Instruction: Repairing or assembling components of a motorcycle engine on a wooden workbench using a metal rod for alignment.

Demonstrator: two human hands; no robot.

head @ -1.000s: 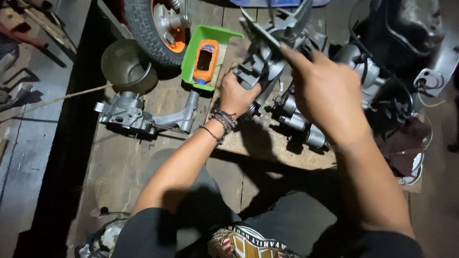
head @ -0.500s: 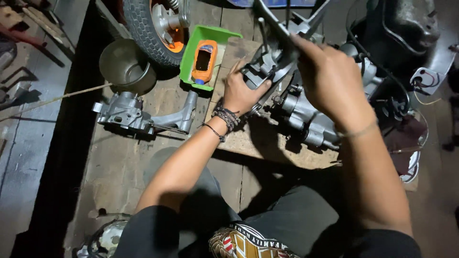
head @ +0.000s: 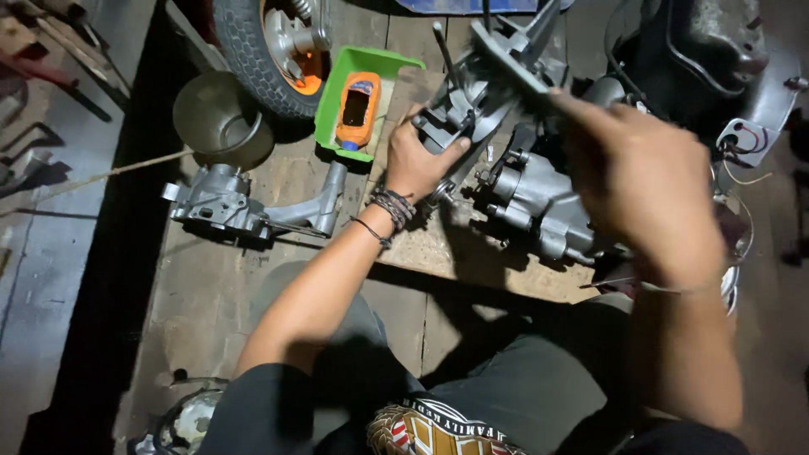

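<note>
My left hand (head: 419, 158), with dark bead bracelets at the wrist, grips the lower end of a grey metal engine part (head: 472, 101) that stands tilted over a wooden board (head: 438, 253). My right hand (head: 645, 181) is raised and blurred, its fingers closed on the upper end of the same part near a flat plate (head: 506, 55). Under my hands lies a larger grey engine casing (head: 539, 202) on the board.
A second metal casing with a long arm (head: 244, 206) lies to the left. A round metal bowl (head: 215, 118), a tyre with an orange hub (head: 274, 46) and a green tray holding an orange container (head: 358, 105) sit beyond. Tools (head: 34, 76) lie far left.
My right hand has shifted right and closer to the camera, with the part's top lifted and tilted. My left hand keeps its grip at the lower end.
</note>
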